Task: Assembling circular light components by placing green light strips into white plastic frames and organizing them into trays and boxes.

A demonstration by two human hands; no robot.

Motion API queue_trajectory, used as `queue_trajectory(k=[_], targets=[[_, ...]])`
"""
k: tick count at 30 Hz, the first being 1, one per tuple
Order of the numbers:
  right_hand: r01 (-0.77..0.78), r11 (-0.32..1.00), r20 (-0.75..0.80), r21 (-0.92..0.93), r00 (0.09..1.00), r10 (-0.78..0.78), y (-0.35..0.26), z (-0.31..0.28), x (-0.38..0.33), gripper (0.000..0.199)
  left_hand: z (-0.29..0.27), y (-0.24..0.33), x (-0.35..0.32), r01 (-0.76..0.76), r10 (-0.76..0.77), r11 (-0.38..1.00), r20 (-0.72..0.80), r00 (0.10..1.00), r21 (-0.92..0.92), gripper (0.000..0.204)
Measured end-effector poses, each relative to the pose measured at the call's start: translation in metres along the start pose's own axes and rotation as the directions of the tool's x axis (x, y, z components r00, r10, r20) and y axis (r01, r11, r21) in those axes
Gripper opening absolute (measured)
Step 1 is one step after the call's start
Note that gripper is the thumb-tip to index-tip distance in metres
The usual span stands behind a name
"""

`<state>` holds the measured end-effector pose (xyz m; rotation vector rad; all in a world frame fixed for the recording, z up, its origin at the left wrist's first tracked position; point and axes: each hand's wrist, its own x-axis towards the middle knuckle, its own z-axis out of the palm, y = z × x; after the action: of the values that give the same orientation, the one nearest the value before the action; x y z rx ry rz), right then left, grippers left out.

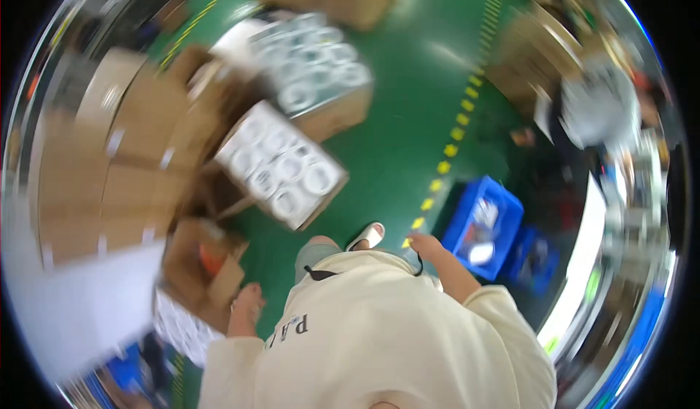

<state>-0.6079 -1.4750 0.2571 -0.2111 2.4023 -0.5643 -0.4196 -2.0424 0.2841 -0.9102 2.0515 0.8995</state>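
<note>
My left hand point(249, 301) hangs low at my side, close to an open cardboard box point(191, 274) with something orange in it. Motion smears its fingers. In front of my waist on the right, my right hand point(425, 246) is raised beside a dark cord on my clothes; its fingers are blurred too. I make out nothing held in either hand. Ahead on the left stands a carton point(321, 203) with several white round-ended rolls upright in it. Behind that carton is another box point(339, 117) of similar rolls, seemingly under clear wrap.
Large brown cartons point(142, 157) fill the left side. A blue crate point(467, 223) with mixed items sits at the right, a smaller blue bin point(536, 259) beside it. Yellow floor markings point(450, 150) run along the green floor point(397, 135). More cartons point(536, 55) stand far right.
</note>
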Motion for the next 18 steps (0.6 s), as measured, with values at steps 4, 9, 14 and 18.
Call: queue_trajectory(k=[4, 9, 14, 18], targets=[[-0.064, 0.935, -0.122, 0.348, 0.986, 0.112, 0.043, -0.102, -0.03, 0.041, 0.035, 0.119, 0.01, -0.231, 0.183, 0.867, 0.149, 0.972, 0.441, 0.032], [-0.384, 0.608, -0.256, 0.695, 0.658, 0.708, 0.241, -0.06, -0.115, 0.031, 0.055, 0.381, 0.065, -0.663, 0.383, 0.378, 0.543, 0.747, 0.646, 0.025], [-0.348, 0.096, -0.048, 0.933, 0.146, 0.988, 0.261, 0.053, -0.255, 0.033, 0.067, 0.554, 0.109, -0.627, 0.627, 0.326, 0.335, 0.703, 0.707, 0.019], [-0.422, -0.112, 0.171, 0.9, 0.107, 0.979, 0.184, 0.164, -0.342, 0.033, 0.127, 0.696, 0.155, -0.448, 0.46, 0.029, 0.386, 0.8, 0.894, 0.023]])
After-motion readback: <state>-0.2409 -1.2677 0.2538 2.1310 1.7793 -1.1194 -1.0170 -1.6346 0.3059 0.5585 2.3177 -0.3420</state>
